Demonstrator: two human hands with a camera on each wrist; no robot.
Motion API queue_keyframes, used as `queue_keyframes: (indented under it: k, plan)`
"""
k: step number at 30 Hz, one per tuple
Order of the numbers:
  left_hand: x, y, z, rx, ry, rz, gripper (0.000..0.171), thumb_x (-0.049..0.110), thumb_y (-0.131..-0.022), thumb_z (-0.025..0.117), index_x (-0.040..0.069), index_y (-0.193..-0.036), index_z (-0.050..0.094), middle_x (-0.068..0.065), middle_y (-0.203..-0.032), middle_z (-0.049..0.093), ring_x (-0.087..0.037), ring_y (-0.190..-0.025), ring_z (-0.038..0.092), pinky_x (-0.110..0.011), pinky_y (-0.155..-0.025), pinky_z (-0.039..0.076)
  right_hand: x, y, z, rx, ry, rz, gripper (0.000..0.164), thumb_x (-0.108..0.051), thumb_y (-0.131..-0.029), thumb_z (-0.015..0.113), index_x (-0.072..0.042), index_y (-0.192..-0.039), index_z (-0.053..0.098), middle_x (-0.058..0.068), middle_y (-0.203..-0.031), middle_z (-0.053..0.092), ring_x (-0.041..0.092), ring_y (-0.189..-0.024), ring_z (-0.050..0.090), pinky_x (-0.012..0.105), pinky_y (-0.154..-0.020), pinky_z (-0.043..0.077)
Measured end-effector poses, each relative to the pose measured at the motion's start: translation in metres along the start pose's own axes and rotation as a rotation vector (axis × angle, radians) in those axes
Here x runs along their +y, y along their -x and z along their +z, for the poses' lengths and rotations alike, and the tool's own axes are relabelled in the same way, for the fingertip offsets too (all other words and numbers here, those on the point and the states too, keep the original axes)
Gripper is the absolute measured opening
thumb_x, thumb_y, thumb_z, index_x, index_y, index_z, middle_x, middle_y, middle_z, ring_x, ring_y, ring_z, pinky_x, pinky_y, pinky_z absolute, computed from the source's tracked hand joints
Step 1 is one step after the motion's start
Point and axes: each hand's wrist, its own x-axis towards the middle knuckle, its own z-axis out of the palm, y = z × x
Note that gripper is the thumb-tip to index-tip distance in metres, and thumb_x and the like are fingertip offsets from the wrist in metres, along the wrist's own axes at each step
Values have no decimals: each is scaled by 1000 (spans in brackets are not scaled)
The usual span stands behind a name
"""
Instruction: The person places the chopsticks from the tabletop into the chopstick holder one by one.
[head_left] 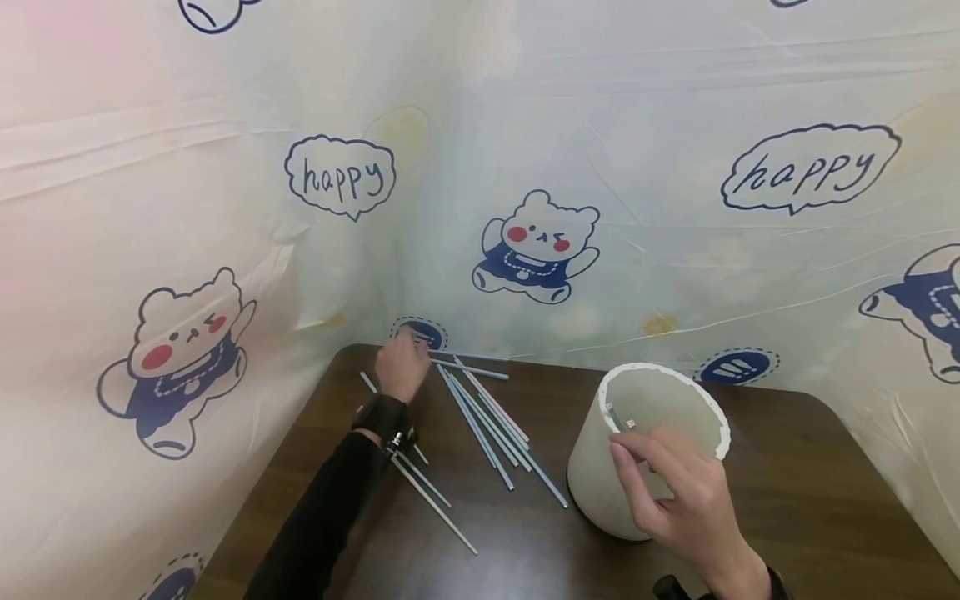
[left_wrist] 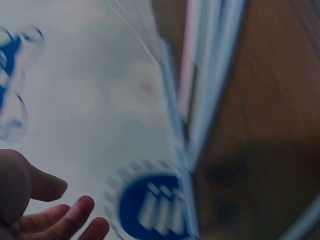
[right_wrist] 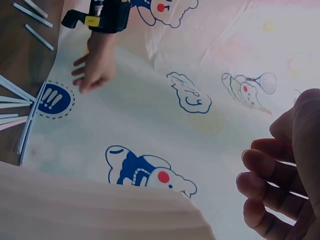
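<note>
Thin straw-like sticks (head_left: pixel 483 425) in pale blue, white and pink lie fanned out on the brown table. My left hand (head_left: pixel 402 364) hovers over their far left ends; in the left wrist view its fingers (left_wrist: pixel 70 220) are loosely bent with nothing between them. A white round bin (head_left: pixel 600 492) stands on the right. Above its near rim is my right hand (head_left: pixel 678 487), thumb and index finger close together. The right wrist view shows its fingers (right_wrist: pixel 267 187) relaxed and holding nothing. Inside the bin, stick ends (head_left: pixel 617 417) show by the left wall.
Several more sticks (head_left: pixel 435 504) lie under and beside the left forearm. A few sticks (head_left: pixel 472 364) run along the table's back edge, against a printed curtain (head_left: pixel 420 242). The curtain surrounds the table (head_left: pixel 787 500) at the back and sides.
</note>
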Motion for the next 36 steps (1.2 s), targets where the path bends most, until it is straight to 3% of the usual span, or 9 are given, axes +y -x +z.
queue_keyframes:
  k: [5, 10, 15, 19, 25, 32, 36]
  plan:
    - [-47, -22, 8, -50, -95, -226, 30, 23, -103, 59, -5, -115, 63, -28, -106, 73, -46, -98, 72, -56, -79, 59, -4, 3, 1, -40, -20, 24, 34, -23, -104, 64, 4, -87, 75, 3, -71, 65, 7, -66, 52, 17, -57, 44]
    - [-85, -29, 13, -108, -141, -353, 50, 28, -104, 60, -8, -137, 49, -36, -126, 66, -52, -115, 67, -60, -89, 58, -6, 6, 3, -54, -27, -6, 29, -20, -103, 65, 2, -88, 76, 2, -72, 64, 6, -66, 51, 16, -57, 42]
    - [-105, -26, 16, -141, -135, -368, 59, 28, -103, 64, -10, -141, 41, -39, -134, 60, -56, -122, 62, -63, -95, 56, -5, 10, 2, -73, -18, -13, 27, -19, -103, 64, 0, -88, 76, 0, -73, 64, 5, -67, 52, 15, -58, 42]
    - [-112, -27, 14, -141, -122, -400, 51, 26, -103, 63, -9, -136, 46, -40, -132, 61, -56, -120, 63, -63, -93, 57, -6, 13, 4, -92, -23, -10, 26, -19, -104, 64, -1, -89, 75, 0, -76, 67, 6, -70, 55, 16, -61, 45]
    - [-116, -27, 10, -141, -127, -441, 40, 19, -100, 59, -13, -123, 62, -39, -125, 66, -54, -115, 66, -61, -90, 58, -5, 23, 4, -127, 10, 30, 26, -23, -104, 64, -4, -93, 76, 1, -83, 72, 9, -74, 62, 17, -69, 52]
    - [-117, -28, 11, -139, -161, -412, 36, 18, -93, 63, -14, -110, 64, -37, -114, 70, -50, -102, 70, -57, -79, 60, -4, 25, 2, -138, 36, 54, 24, -23, -104, 64, -6, -93, 76, 0, -83, 71, 8, -74, 62, 18, -67, 50]
    - [-117, -28, 11, -117, -149, -413, 36, 16, -92, 64, -15, -111, 64, -37, -114, 69, -52, -103, 69, -59, -81, 60, -4, 25, 1, -137, 43, 55, 25, -23, -105, 63, -6, -92, 76, 0, -83, 71, 8, -73, 61, 18, -65, 50]
